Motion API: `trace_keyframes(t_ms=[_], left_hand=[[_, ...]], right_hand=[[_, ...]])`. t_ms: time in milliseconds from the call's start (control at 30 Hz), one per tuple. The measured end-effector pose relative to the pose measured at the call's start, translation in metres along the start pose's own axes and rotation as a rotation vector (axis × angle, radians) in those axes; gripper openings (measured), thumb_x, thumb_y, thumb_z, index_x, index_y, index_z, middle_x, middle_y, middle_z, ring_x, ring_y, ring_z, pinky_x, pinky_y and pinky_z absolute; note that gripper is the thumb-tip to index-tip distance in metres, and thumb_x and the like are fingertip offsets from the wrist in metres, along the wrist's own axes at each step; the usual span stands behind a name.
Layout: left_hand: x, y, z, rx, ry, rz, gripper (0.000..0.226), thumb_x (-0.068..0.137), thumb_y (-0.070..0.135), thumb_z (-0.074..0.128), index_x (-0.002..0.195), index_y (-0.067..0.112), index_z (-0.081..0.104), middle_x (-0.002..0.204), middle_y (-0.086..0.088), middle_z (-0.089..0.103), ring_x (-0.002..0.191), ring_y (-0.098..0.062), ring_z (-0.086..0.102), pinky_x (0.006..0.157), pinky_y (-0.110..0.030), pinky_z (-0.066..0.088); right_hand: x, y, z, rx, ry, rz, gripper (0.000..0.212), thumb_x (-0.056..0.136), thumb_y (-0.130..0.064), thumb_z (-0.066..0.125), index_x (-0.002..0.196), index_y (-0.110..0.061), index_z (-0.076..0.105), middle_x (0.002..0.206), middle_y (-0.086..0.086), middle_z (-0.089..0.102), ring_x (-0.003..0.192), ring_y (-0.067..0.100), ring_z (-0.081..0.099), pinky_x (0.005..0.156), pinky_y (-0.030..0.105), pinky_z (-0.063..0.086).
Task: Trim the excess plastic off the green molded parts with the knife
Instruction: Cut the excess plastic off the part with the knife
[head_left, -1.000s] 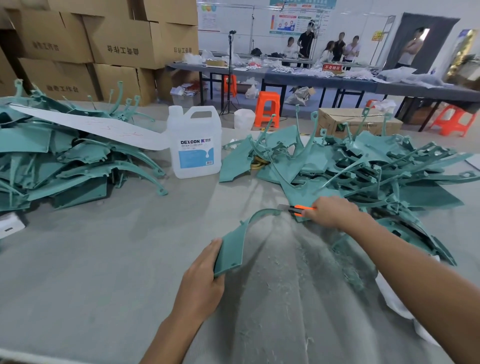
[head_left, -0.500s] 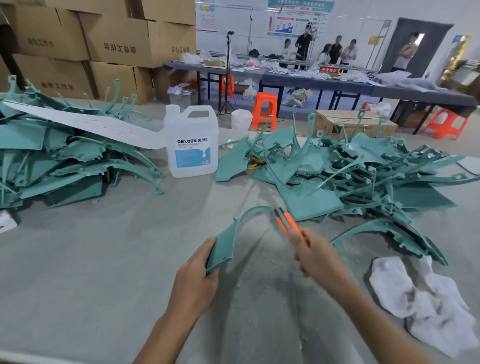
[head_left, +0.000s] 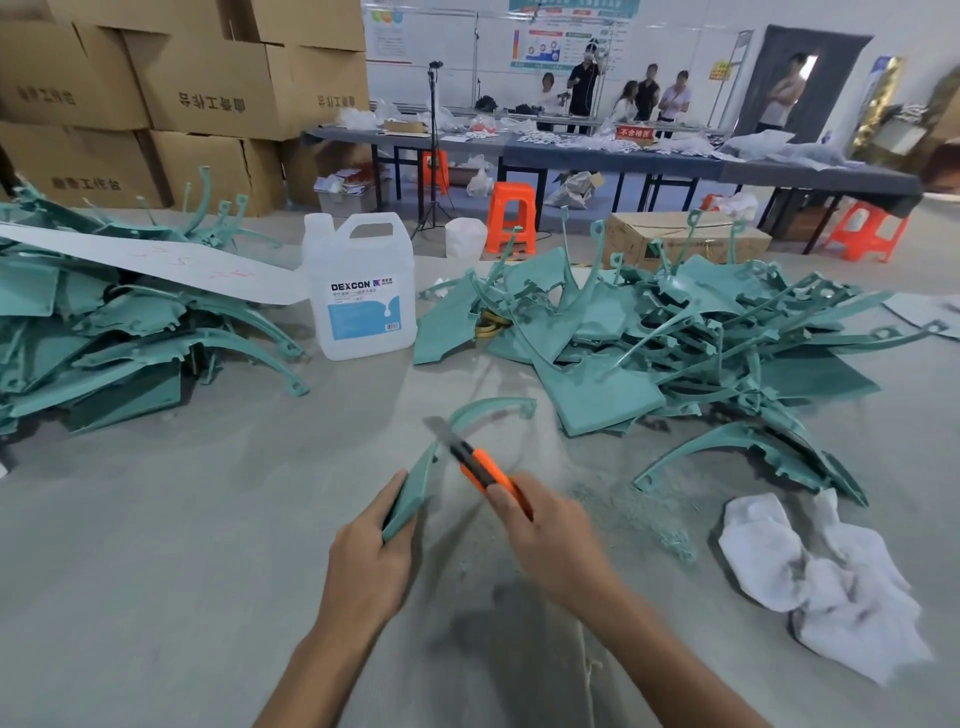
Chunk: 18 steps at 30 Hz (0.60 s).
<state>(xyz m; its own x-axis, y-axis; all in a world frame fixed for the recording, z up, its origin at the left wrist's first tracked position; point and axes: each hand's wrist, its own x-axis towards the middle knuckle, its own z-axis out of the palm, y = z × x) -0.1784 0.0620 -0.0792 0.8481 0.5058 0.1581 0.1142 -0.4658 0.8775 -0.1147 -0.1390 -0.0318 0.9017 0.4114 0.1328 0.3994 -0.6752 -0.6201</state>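
A curved green molded part (head_left: 485, 410) arcs over the grey table in front of me. My left hand (head_left: 371, 558) grips its wide near end. An orange utility knife (head_left: 480, 467) is held in my right hand (head_left: 553, 540), its blade extended and lying against the part's inner edge about midway along the arc. Green shavings (head_left: 623, 512) lie scattered on the table to the right of my hands.
One heap of green parts (head_left: 675, 338) fills the right, another (head_left: 104, 338) the left under a white paper strip. A white DEXCON jug (head_left: 361, 296) stands between them. White rags (head_left: 826, 582) lie at right. Cardboard boxes, orange stools and people stand beyond the table.
My right hand has drawn the knife back along the part, from its far tip near the right heap towards me. The left hand keeps its hold on the part's near end.
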Motion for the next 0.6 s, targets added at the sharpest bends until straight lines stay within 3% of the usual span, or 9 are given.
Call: trace_keyframes(t_ms=[100,167,233,333,433,533,600], left_hand=[[-0.001,0.002,0.001,0.029,-0.004,0.008,0.051,0.088,0.052,0.055,0.138,0.040,0.057,0.128,0.025,0.064,0.118,-0.010,0.061,0.092,-0.017,0.045],[-0.003,0.001,0.002,0.058,-0.025,0.025,0.045,0.093,0.042,0.059,0.138,0.045,0.053,0.107,0.053,0.056,0.111,-0.005,0.061,0.082,-0.005,0.041],[-0.005,-0.001,0.001,0.069,-0.046,0.036,0.045,0.096,0.037,0.060,0.138,0.048,0.050,0.096,0.061,0.047,0.109,-0.002,0.059,0.079,-0.001,0.037],[-0.005,-0.004,0.000,-0.017,-0.003,0.019,0.045,0.096,0.036,0.061,0.140,0.042,0.054,0.124,0.036,0.058,0.117,-0.004,0.060,0.094,-0.016,0.045],[-0.004,-0.003,-0.001,-0.141,0.051,-0.056,0.048,0.088,0.049,0.056,0.135,0.048,0.054,0.123,0.009,0.071,0.112,-0.010,0.065,0.095,-0.030,0.051],[-0.004,0.000,-0.001,-0.139,0.050,-0.064,0.046,0.083,0.056,0.052,0.128,0.061,0.045,0.124,0.020,0.066,0.108,0.017,0.056,0.092,-0.019,0.045],[-0.005,0.001,-0.002,-0.135,0.053,-0.061,0.048,0.083,0.055,0.052,0.132,0.054,0.050,0.126,0.021,0.065,0.108,0.015,0.057,0.095,-0.022,0.046]], right_hand=[[0.039,0.014,-0.006,-0.181,0.033,0.070,0.034,0.102,-0.061,0.031,0.085,-0.035,0.044,0.067,-0.007,0.055,0.058,0.011,0.051,0.049,0.031,0.033],[0.064,0.029,-0.015,-0.252,0.040,0.159,0.039,0.102,-0.061,0.032,0.091,-0.029,0.052,0.076,-0.001,0.061,0.068,0.020,0.059,0.056,0.033,0.040],[0.080,0.048,-0.027,-0.337,0.058,0.266,0.045,0.103,-0.058,0.036,0.100,-0.019,0.059,0.092,0.009,0.067,0.086,0.032,0.063,0.067,0.036,0.043],[0.085,0.072,-0.044,-0.489,0.053,0.324,0.048,0.105,-0.052,0.036,0.104,-0.012,0.062,0.104,0.015,0.068,0.094,0.034,0.064,0.072,0.038,0.040],[0.070,0.080,-0.053,-0.514,0.077,0.267,0.046,0.103,-0.056,0.036,0.099,-0.018,0.061,0.092,0.006,0.066,0.079,0.028,0.062,0.065,0.037,0.044],[0.044,0.080,-0.056,-0.481,0.124,0.234,0.046,0.099,-0.064,0.040,0.113,-0.025,0.061,0.096,0.002,0.067,0.091,0.028,0.062,0.073,0.037,0.047],[0.024,0.085,-0.065,-0.516,0.210,0.168,0.047,0.098,-0.061,0.046,0.125,-0.025,0.062,0.114,0.006,0.066,0.111,0.032,0.057,0.089,0.041,0.044]])
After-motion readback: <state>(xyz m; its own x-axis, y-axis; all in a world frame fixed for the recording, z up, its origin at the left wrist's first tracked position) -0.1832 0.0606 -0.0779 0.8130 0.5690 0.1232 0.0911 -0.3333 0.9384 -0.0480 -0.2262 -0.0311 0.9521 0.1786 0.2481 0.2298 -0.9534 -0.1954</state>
